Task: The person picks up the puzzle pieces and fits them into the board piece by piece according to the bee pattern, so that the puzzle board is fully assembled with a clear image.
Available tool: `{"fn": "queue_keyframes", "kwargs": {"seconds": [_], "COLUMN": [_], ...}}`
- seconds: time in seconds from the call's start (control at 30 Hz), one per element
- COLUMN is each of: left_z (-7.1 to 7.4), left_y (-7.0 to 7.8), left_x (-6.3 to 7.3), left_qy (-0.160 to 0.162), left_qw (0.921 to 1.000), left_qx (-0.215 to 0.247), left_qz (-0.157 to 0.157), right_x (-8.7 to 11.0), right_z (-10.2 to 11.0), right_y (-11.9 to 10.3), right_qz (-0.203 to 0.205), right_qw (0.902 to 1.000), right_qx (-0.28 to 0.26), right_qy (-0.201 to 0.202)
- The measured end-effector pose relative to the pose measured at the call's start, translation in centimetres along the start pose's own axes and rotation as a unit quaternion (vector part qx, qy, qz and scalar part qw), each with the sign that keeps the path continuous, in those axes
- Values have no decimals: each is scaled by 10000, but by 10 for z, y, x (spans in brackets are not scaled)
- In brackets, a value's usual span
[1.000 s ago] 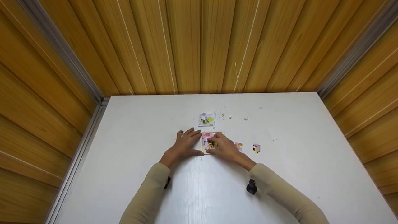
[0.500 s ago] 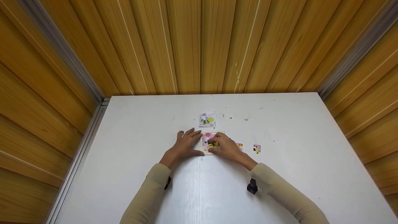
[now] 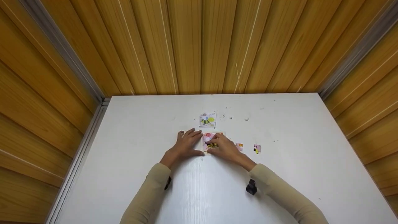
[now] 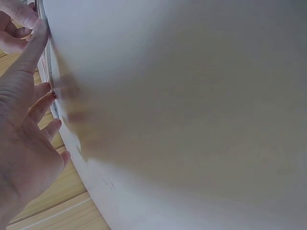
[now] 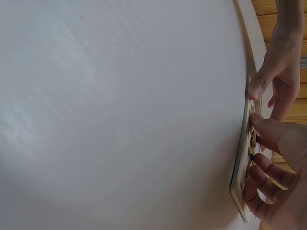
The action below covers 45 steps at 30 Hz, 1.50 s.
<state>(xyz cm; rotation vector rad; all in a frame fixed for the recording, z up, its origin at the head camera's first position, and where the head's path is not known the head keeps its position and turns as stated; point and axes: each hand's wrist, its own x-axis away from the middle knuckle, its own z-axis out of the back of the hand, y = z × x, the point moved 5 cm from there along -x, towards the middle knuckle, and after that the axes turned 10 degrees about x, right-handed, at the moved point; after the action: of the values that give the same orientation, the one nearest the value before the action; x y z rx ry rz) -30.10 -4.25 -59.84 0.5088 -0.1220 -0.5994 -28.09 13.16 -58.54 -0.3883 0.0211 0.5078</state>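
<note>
- Bee jigsaw puzzle, pink with a red round patch at its top left, set in a thin wooden tray that lies flat on the white worktop between the 2 hands
- Left hand: fingers spread and fairly straight, thumb held wide of them, the tips against the left side of the tray and the thumb at its near left corner
- Right hand: fingers bent over the jigsaw, thumb and fingertips touching down on it with a gap between them; whether a piece is pinched there I can't tell, as the hand covers much of the puzzle
- 2 loose pieces on the worktop to the right: a pink-and-orange piece just beside the right hand, and a pink, black and yellow piece farther out, well apart from the tray
- Square bee card lying flat just beyond the tray
- Beige sleeves on both arms, a black wrist device beneath the right cuff
- Wood-grain panels behind the worktop
</note>
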Motion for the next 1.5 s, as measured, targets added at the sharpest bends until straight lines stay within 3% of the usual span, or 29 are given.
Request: {"fn": "queue_keyframes", "kwargs": {"seconds": [0.3,0.77,1.2,1.5], "left_z": [0,0,0,-1], "left_y": [0,-1,1,-1], "left_x": [0,0,0,1], "left_qy": [40,28,-15,-31], "left_qw": [10000,10000,9999,9999], "left_qx": [20,65,147,117], "left_qz": [-28,-30,23,32], "right_x": [1,-1,-2,-2], "right_z": [1,0,1,7], "right_y": [-1,0,2,3], "right_qz": [-70,-179,-549,-355], "right_qw": [9999,9997,9982,9927], "right_qx": [33,-132,-200,-1011], "right_qy": [-125,39,167,559]}}
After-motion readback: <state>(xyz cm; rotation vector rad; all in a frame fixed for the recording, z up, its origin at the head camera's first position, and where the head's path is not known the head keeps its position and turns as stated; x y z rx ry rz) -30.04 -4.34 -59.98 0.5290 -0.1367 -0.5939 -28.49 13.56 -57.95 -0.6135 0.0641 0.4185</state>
